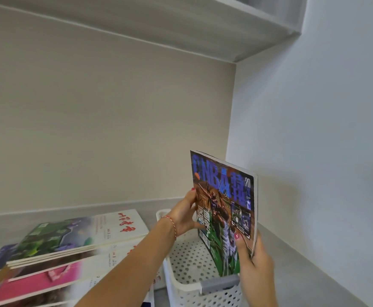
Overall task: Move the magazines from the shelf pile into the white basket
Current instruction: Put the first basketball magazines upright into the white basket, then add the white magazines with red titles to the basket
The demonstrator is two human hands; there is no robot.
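Observation:
I hold a basketball magazine [223, 202] with a blue title upright, its lower edge down inside the white perforated basket [182, 271]. My left hand [184, 214] grips its left edge and wears a red thread bracelet. Gripping the lower right corner is my right hand [253, 260], thumb on the cover. The pile of magazines [70, 244] lies on the shelf to the left of the basket, with a green-covered one on top and a pink one lower down.
The grey shelf surface [292, 258] runs along the white side wall on the right. A beige back wall stands behind the pile. Another shelf board [203, 25] hangs overhead. The basket has a grey handle [220, 283] on its near rim.

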